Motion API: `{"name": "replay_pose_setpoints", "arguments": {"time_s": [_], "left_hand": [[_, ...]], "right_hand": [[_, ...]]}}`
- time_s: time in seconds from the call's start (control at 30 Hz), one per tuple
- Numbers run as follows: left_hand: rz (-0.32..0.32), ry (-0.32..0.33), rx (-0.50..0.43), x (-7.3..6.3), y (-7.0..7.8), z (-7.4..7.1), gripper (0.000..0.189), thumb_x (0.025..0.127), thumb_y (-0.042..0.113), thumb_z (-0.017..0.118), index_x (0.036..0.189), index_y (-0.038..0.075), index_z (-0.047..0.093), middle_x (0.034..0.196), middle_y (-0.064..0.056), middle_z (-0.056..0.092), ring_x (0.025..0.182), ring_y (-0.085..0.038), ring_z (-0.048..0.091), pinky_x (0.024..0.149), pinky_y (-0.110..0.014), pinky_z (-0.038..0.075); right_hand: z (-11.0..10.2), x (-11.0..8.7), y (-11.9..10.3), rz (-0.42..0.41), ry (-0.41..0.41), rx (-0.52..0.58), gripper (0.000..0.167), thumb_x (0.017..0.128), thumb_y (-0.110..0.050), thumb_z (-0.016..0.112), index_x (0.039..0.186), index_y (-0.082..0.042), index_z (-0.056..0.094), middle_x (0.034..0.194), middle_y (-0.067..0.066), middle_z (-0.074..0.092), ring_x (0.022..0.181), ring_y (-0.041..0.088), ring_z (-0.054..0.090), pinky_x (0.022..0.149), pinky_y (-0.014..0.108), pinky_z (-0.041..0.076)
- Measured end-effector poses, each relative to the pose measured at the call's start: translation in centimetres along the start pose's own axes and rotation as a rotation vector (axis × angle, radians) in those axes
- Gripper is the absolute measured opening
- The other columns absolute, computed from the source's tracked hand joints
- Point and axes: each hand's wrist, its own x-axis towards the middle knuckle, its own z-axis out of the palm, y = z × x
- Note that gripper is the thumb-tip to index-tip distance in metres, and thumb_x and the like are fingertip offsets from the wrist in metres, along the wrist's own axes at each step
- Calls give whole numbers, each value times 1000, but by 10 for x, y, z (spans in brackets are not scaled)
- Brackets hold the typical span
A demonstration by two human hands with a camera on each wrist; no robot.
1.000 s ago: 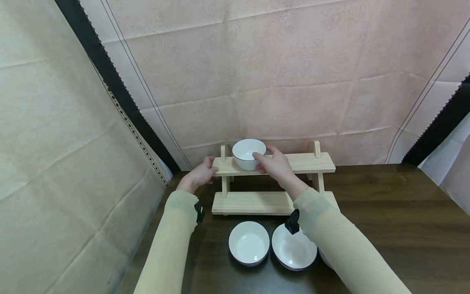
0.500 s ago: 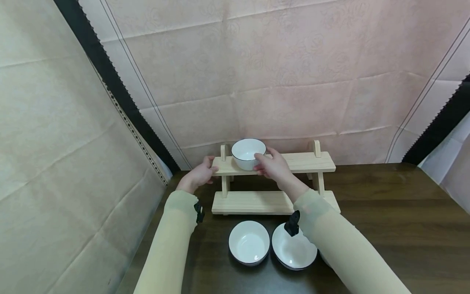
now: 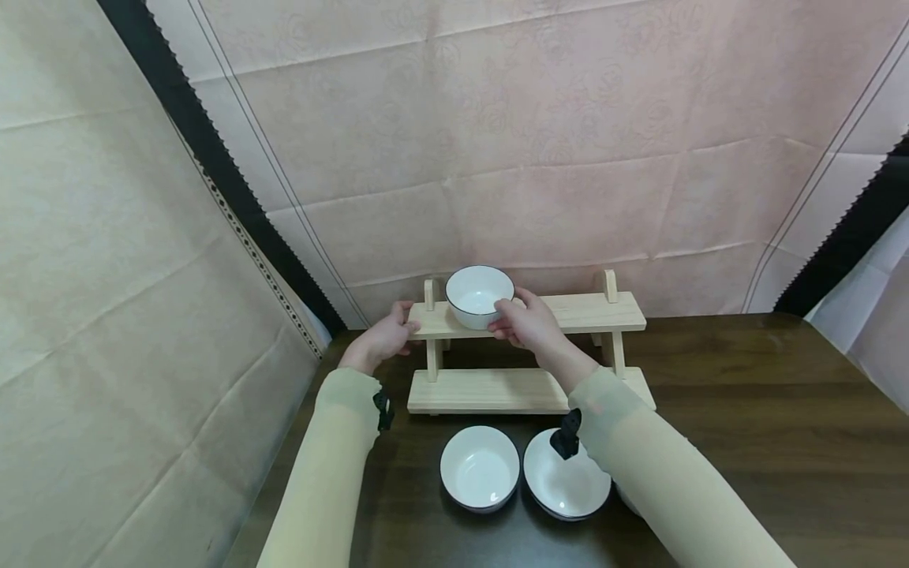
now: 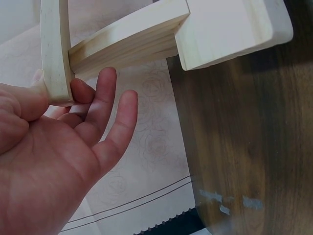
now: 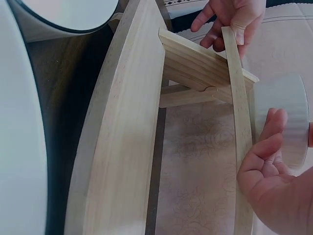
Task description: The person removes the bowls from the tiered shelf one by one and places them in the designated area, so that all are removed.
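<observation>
A two-tier wooden shelf rack (image 3: 497,392) stands on the dark table. My left hand (image 3: 383,339) grips the left end of its upper board (image 4: 57,54), thumb on one side and fingers on the other. On that board, near the left upright, sits a white bowl (image 3: 469,317) with a dark rim. My right hand (image 3: 533,325) holds the bowl's right side, thumb at the rim. From the right wrist, its curled fingers (image 5: 266,152) lie between the bowl and the board's edge. Part of the bowl's side is hidden behind that hand.
Two white bowls, a left one (image 3: 480,467) and a right one (image 3: 568,481), stand on the table (image 3: 767,442) before the rack. Another bowl (image 3: 626,498) is mostly hidden under the right sleeve. A patterned cloth (image 3: 554,158) hangs close behind the rack.
My right thumb has shifted slightly from inside the bowl toward its rim. The left hand keeps its grip on the board, and the rack and the other bowls stay put.
</observation>
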Motion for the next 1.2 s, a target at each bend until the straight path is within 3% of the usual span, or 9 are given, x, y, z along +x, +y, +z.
{"name": "replay_pose_setpoints", "arguments": {"time_s": [0.7, 1.2], "left_hand": [[19, -2, -26, 3, -3, 1, 57, 110, 19, 40, 159, 13, 11, 139, -25, 48, 127, -42, 50, 97, -49, 48], [19, 3, -15, 2, -2, 1, 57, 110, 19, 39, 159, 14, 11, 138, -25, 49, 128, -41, 51, 98, -49, 47]], "right_hand": [[-11, -4, 10, -41, -38, -42, 58, 100, -21, 47, 155, -14, 32, 100, 16, 73, 80, 18, 68, 75, 29, 50], [-17, -5, 17, -65, -36, -52, 53, 99, -19, 47, 151, -16, 39, 99, 12, 74, 82, 18, 68, 73, 27, 49]]}}
